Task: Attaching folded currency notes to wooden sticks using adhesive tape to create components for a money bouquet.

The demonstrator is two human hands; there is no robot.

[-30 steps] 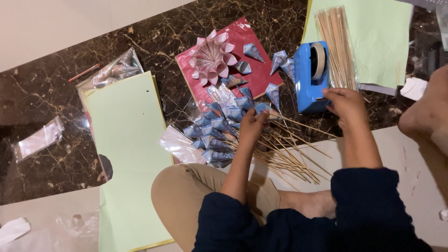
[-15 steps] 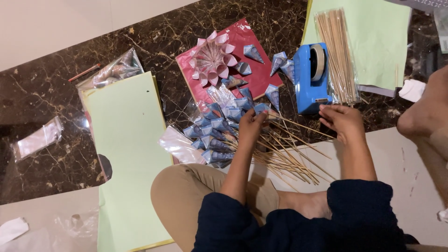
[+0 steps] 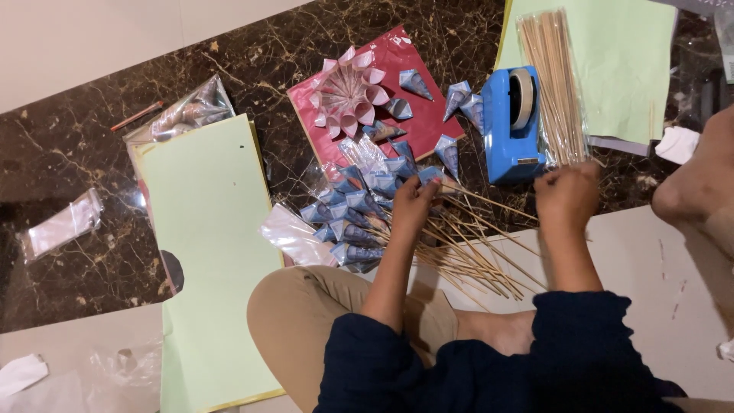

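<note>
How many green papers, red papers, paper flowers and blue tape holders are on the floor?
Green paper sheets: 2, one at left, one at top right
Red paper sheet: 1
Pink paper flower: 1
Blue tape dispenser: 1
Total: 5

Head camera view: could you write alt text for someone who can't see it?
A person seated on a dark marble floor rests the left hand on blue paper cones fixed to thin wooden sticks, the right hand beside a blue tape dispenser. A pink paper flower lies on red paper.
</note>
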